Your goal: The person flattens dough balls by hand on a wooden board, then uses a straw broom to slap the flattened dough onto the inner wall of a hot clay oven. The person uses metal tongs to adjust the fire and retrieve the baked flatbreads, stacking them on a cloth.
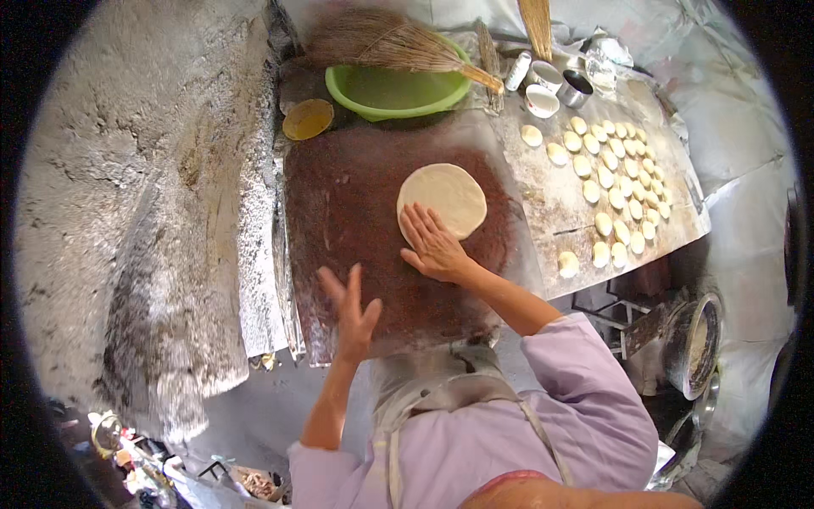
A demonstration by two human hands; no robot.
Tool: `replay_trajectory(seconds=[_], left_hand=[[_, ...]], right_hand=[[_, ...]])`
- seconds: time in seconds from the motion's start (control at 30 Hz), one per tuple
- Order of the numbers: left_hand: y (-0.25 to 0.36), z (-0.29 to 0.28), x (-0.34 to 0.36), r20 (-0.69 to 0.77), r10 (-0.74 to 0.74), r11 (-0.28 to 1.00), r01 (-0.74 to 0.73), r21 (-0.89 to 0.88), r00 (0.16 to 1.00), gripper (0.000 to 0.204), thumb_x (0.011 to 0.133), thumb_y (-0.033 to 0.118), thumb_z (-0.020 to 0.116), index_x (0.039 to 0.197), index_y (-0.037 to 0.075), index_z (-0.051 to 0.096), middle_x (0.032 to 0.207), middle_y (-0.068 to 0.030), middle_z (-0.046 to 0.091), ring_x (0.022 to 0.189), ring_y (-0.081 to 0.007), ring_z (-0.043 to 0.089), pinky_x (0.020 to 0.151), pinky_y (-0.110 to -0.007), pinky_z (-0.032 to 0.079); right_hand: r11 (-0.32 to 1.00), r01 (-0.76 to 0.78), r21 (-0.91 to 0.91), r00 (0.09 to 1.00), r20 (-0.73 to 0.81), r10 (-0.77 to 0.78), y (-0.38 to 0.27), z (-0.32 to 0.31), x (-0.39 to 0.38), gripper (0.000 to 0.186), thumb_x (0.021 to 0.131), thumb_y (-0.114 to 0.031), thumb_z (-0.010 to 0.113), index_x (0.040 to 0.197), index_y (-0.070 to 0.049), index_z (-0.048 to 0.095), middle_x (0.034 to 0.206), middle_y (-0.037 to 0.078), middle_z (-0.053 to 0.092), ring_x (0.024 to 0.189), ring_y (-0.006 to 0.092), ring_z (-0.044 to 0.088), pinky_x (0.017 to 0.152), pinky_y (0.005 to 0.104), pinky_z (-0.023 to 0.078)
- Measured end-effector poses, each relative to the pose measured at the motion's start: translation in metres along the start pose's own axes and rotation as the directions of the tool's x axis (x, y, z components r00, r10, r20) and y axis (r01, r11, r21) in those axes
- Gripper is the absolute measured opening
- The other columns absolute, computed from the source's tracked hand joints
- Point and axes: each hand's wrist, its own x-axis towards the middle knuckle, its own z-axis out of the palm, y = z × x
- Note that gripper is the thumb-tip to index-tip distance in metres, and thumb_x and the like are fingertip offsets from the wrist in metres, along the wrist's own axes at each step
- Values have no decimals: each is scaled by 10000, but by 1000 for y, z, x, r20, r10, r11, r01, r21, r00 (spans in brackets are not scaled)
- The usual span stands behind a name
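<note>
A flat round of pale dough (448, 195) lies on a dark reddish-brown work board (373, 170). My right hand (434, 246) rests flat on the dough's lower left edge, its fingers stretched out and pointing up and left. My left hand (349, 314) is raised near the board's front left part, apart from the dough. Its fingers are spread and a little blurred, and nothing is in them.
To the right, a lighter board (551, 204) carries many small dough balls (606, 176). Behind stand a green basin (398, 93) with a straw broom (381, 42) across it, a yellow bowl (308, 120) and several cups (543, 100). A rough wall-like surface (161, 187) borders the left.
</note>
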Motion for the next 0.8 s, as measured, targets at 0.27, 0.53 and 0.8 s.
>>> replay_trajectory(seconds=[0.27, 0.53, 0.8], left_hand=[[30, 126, 189, 248, 222, 723, -330, 607, 943, 864, 778, 539, 470, 1299, -90, 189, 1369, -289, 111, 1291, -389, 66, 1056, -448, 50], [22, 126, 119, 597, 517, 540, -775, 328, 613, 875, 788, 598, 403, 1333, -35, 144, 1387, -223, 153, 1298, -341, 126, 1067, -412, 94], [21, 77, 43, 717, 434, 663, -732, 156, 545, 723, 801, 501, 448, 1288, -12, 299, 1317, -217, 309, 1238, -336, 276, 1035, -404, 206]], right_hand=[[970, 171, 172, 981, 57, -183, -49, -85, -76, 590, 842, -469, 361, 1269, -63, 377, 1341, 166, 300, 1274, 307, 217, 1044, 474, 105], [983, -181, 26, 982, -43, 182, -4, -89, -144, 617, 827, -360, 443, 1328, -46, 267, 1387, 170, 217, 1305, 305, 150, 1058, 462, 69], [979, -113, -169, 993, -40, 108, -7, -51, -8, 690, 834, -410, 421, 1274, 97, 263, 1356, 240, 236, 1291, 350, 156, 1053, 447, 99]])
